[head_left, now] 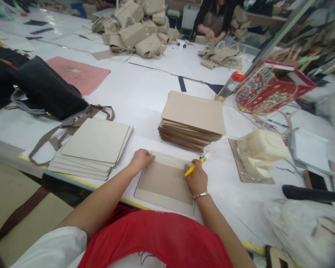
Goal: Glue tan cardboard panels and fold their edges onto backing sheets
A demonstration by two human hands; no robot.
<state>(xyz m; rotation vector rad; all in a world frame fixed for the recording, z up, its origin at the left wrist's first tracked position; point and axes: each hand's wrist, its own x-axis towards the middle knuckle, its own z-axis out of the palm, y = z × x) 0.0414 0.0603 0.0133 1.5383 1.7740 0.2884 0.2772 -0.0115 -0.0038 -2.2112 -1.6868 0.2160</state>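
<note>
White table [139, 87] beneath panel [164, 180], chair [190, 18] beyond

Left lane: bare white tabletop [145, 111] between board stack [96, 139] and brown pile [194, 113], left hand [142, 159] at its near end.
Ahead: brown pile blocks the way just beyond the panel [164, 182].
Right lane: bare white tabletop between right hand [197, 180] and yellowish object [261, 147].
Beyond, right: red bag [268, 89] and red-capped bottle [231, 85] obstruct low passage.

board [162, 180] on table [139, 85] | sheet stack [194, 113] behind | panel pile [95, 141] left | bag [258, 95] right-rear
</note>
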